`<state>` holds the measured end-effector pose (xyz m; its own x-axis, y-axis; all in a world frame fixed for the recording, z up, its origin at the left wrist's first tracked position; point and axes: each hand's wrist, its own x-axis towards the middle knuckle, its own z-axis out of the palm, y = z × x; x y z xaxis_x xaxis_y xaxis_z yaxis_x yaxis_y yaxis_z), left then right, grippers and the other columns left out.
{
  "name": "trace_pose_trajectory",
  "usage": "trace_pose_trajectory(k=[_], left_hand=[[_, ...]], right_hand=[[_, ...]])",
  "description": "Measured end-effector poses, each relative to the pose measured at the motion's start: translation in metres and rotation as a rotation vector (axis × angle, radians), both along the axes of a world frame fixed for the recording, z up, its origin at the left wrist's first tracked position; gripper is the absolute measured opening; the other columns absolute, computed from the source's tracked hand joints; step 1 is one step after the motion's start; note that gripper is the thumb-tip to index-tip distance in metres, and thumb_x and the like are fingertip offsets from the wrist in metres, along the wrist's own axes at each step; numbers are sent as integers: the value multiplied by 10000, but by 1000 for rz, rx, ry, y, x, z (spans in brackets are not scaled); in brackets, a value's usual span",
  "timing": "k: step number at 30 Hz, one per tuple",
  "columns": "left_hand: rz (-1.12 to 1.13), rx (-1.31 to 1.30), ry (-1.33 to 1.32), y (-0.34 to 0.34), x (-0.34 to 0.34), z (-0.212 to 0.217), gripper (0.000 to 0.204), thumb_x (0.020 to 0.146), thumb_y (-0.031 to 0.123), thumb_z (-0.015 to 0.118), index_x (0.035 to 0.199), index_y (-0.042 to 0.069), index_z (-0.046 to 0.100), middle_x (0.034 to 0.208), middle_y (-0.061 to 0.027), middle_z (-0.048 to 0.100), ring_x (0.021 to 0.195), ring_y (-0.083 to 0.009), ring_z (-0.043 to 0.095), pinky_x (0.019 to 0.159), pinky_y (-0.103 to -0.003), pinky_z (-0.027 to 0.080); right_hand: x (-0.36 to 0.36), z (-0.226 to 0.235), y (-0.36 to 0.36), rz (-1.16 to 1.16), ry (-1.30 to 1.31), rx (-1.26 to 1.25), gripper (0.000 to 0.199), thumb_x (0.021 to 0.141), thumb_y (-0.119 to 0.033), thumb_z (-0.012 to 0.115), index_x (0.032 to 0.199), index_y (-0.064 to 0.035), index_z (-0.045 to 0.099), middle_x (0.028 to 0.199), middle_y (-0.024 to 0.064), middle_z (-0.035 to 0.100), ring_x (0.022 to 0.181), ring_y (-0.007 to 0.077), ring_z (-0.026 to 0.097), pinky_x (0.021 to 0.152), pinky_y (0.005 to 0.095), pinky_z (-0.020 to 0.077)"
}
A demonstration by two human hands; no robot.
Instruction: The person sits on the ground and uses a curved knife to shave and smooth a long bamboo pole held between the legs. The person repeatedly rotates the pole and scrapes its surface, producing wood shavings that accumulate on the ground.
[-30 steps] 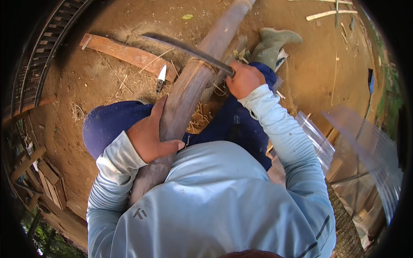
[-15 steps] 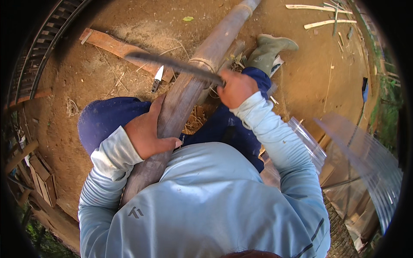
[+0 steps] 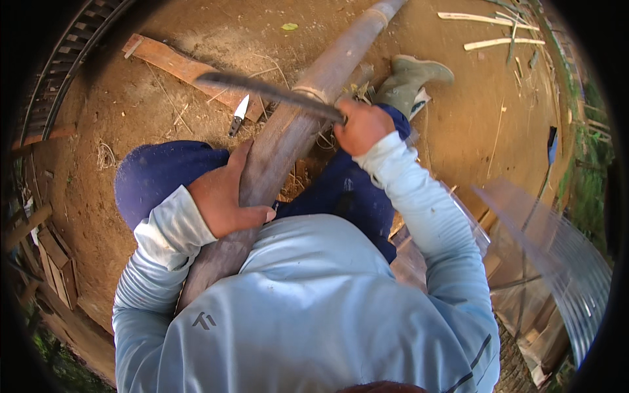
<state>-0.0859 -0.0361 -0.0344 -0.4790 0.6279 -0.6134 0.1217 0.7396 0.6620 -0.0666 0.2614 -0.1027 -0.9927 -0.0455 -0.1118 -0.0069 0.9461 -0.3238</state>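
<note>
Your left hand (image 3: 223,196) grips the bamboo pole (image 3: 288,137), which lies across your lap. Your right hand (image 3: 363,124) clenches the machete (image 3: 262,88), blade crossing the pole.

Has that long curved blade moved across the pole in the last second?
Yes. The blade in the right hand now points more towards the plank.

Long brown bamboo pole (image 3: 295,131) slanting across lap, dark machete (image 3: 268,92) (blurred) crossing it
</note>
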Motion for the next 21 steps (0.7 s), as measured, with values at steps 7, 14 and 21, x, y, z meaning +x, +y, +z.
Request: trace_pose_trajectory(k=[7,14,21], left_hand=[[11,-37,-12,3,-2,4,1141,733,384,786,1542,-58,114,1019,-349,659,988,-440,676,907,-403,519],[0,-33,34,3,-1,4,1148,741,423,785,1522,-98,125,1025,-363,657,975,-452,678,886,-413,534],[10,-18,47,2,3,-1,1140,747,400,784,1550,-47,110,1045,-366,651,1011,-448,667,922,-413,508]], right_hand=[[-9,-6,7,-43,7,31,174,810,-185,687,949,-90,644,839,217,689,842,421,673,763,508,543],[-10,1,8,-6,-23,57,209,809,-191,691,994,-99,660,849,229,689,841,426,673,772,512,545],[-18,1,15,-20,-26,101,192,815,-195,675,979,-97,671,876,225,695,880,430,669,792,507,542]])
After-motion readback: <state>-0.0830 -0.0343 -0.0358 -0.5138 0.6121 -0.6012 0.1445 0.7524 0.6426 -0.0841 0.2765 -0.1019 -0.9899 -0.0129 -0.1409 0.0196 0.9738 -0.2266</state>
